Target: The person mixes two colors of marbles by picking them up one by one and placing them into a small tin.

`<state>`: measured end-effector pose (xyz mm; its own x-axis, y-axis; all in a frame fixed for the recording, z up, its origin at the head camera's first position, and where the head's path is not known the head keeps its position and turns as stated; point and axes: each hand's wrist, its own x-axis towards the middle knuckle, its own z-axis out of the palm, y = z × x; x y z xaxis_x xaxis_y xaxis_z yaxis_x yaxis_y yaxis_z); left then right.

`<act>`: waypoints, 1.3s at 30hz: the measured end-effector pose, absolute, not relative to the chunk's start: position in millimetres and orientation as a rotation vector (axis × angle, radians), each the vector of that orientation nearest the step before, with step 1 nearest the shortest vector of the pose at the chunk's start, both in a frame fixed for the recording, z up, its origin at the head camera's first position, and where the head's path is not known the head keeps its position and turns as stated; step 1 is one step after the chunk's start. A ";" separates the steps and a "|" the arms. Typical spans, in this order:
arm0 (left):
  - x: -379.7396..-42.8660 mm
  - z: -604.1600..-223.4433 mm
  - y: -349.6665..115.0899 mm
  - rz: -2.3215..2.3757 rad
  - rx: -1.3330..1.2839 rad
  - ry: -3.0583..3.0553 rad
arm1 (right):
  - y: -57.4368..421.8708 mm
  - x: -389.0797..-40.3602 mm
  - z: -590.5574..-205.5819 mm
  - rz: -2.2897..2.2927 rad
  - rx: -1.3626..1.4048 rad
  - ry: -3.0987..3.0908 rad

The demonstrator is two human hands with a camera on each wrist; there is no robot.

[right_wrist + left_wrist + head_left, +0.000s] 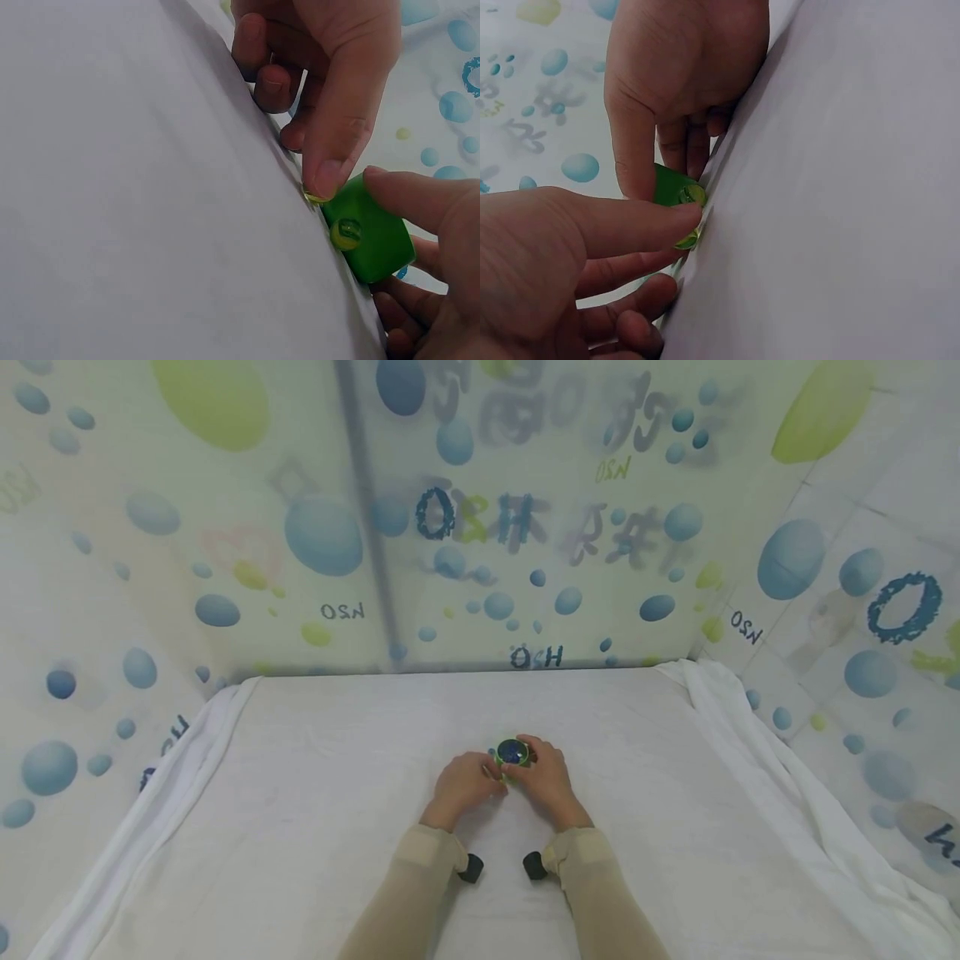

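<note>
A small green piece with rounded corners stands on the white cloth; from above in the head view its dark blue round top shows inside a green rim. My right hand holds it by the sides between thumb and fingers. Against its near side lies a clear yellow-green glass marble. My left hand pinches a second yellow-green marble under the thumb, right beside the green piece. Most of that marble is hidden by the fingertips. In the left wrist view the right thumb covers part of the green piece.
White cloth covers the table, bunched into folds along the left and right edges. A curtain with blue and green dots hangs behind and at both sides. Small black devices sit at the inner cuffs of both sleeves.
</note>
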<state>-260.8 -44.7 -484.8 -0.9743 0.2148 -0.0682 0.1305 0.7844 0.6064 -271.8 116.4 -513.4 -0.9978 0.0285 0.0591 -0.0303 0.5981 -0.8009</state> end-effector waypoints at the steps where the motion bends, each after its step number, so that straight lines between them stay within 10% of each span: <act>1: -261.0 -484.6 -44.7 0.954 0.278 2.838 | 116.5 -271.6 -513.2 1.385 0.002 -2.748; 39: -265.5 -480.3 -59.8 1.348 0.351 2.771 | 116.1 -269.5 -513.3 1.407 0.011 -2.732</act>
